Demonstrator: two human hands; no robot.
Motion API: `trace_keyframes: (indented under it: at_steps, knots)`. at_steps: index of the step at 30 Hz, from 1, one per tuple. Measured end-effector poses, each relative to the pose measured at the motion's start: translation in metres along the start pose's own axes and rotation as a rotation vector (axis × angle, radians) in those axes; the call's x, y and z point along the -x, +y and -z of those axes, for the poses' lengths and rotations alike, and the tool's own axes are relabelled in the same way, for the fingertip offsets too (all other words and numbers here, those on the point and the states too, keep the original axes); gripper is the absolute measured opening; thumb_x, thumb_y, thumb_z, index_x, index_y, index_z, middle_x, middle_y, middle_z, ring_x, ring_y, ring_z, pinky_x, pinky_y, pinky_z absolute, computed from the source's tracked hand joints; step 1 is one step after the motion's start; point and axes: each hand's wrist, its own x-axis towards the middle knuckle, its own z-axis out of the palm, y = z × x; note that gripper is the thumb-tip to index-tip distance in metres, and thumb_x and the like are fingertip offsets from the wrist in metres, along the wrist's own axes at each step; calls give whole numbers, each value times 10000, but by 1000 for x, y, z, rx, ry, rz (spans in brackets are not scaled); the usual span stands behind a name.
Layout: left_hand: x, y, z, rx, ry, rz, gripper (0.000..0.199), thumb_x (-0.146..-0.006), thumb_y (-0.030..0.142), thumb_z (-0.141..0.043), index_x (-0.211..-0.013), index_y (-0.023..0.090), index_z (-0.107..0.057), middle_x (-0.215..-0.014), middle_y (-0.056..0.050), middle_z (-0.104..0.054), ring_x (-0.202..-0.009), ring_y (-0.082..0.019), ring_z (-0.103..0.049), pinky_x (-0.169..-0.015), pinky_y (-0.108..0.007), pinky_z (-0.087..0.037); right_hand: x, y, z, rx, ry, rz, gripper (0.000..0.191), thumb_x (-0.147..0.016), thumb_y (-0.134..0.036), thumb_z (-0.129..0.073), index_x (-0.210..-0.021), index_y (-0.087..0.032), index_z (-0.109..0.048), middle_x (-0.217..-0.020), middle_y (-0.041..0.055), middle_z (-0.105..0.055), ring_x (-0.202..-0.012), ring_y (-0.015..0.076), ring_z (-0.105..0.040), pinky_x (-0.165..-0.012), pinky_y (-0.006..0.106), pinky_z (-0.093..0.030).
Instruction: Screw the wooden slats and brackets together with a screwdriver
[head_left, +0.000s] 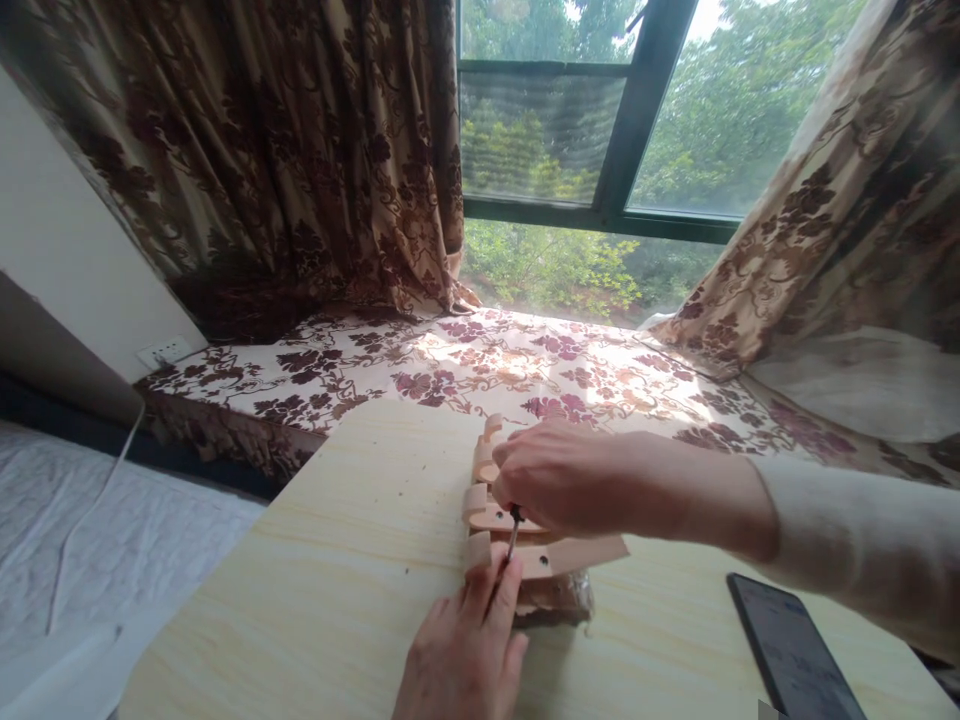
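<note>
My right hand (555, 480) is closed round the handle of a screwdriver (513, 540), which is mostly hidden in the fist. Its thin metal shaft slants down to the fingertips of my left hand (469, 640). Those fingers are pressed together round the tip, hiding what lies between them. Beneath both hands is a row of tan looped strips (478, 500) with dark round spots like screws or holes. The nearest tan strip (585, 553) has a flat end reaching right. Under the strips sits a brownish block (555, 600) with a shiny covering.
The pale wood-grain table (300, 600) carries a dark phone (795, 645) at lower right, below my right forearm. Small dark crumbs lie left of the strips. Beyond stands a flower-patterned window ledge (360, 375), with curtains on both sides. A white cable (94, 510) runs down at left.
</note>
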Motion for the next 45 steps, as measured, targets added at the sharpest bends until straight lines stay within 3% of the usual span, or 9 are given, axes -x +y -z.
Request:
trace_keyframes:
  at_steps: [7,14,22,24,27,31,37,42,45]
  knots:
    - [5,1,-1,-30,-79,-8,621,-714,131,-506,-1323,136,-387,-1331,-138,-498,-903,-192,-654,-668,-272,-557,-3,-2,0,-29,-91,-53,119,-721,-143,-571,-715,-163,-687,-616,67,-633,-503,142,-462,-454,281,-282]
    - [5,1,4,-64,-101,-1,644,-713,150,-523,-1336,155,-363,-1366,-120,-464,-1022,-204,-616,-718,-270,-550,-3,-7,-7,1,8,58,132,-728,-157,-582,-617,-176,-652,-489,-5,-539,-402,92,-294,-405,258,-213]
    - [5,3,2,5,-121,28,582,-723,134,-533,-1292,146,-410,-1347,-123,-485,-978,-198,-630,-723,-277,-546,-3,-10,-15,-56,29,-199,190,-749,-254,-558,-645,-147,-675,-518,60,-587,-429,125,-411,-415,275,-242]
    - [4,3,1,28,-106,35,578,-734,131,-530,-1297,142,-401,-1334,-127,-499,-1011,-195,-615,-736,-277,-543,-1,-11,-14,-65,33,-202,175,-734,-272,-571,-667,-151,-680,-530,64,-598,-439,138,-440,-413,277,-245]
    - [2,3,1,53,-105,55,567,-745,134,-528,-1296,152,-400,-1338,-120,-495,-1038,-189,-601,-761,-279,-534,1,-14,-9,-79,-13,-86,118,-687,-202,-595,-747,-172,-693,-589,54,-628,-485,149,-488,-432,270,-264]
    - [4,4,0,63,-104,68,602,-740,121,-522,-1321,156,-369,-1371,-110,-459,-1001,-176,-613,-753,-274,-531,-2,-12,-2,-69,-94,-34,231,-655,-63,-534,-784,-157,-701,-634,63,-641,-546,146,-510,-488,268,-295]
    - [6,1,-3,15,-36,8,620,-730,121,-496,-1334,118,-355,-1330,-112,-507,-956,-177,-631,-698,-258,-534,-12,8,-8,-269,-276,-87,217,-705,-284,-560,-808,-160,-706,-620,18,-620,-487,108,-467,-439,234,-309]
    - [8,-7,-21,-54,28,-34,600,-711,110,-489,-1305,128,-404,-1286,-96,-554,-813,-160,-660,-618,-248,-526,-6,3,-8,-106,-70,-137,304,-683,-289,-596,-937,-145,-680,-730,67,-645,-566,152,-515,-447,260,-286]
    - [12,-8,-37,-78,32,-44,525,-753,123,-502,-1271,197,-464,-1181,-44,-635,-747,-142,-662,-515,-216,-490,-3,-2,-6,-8,-14,-79,151,-677,-172,-597,-791,-113,-677,-694,78,-628,-541,136,-488,-440,270,-262]
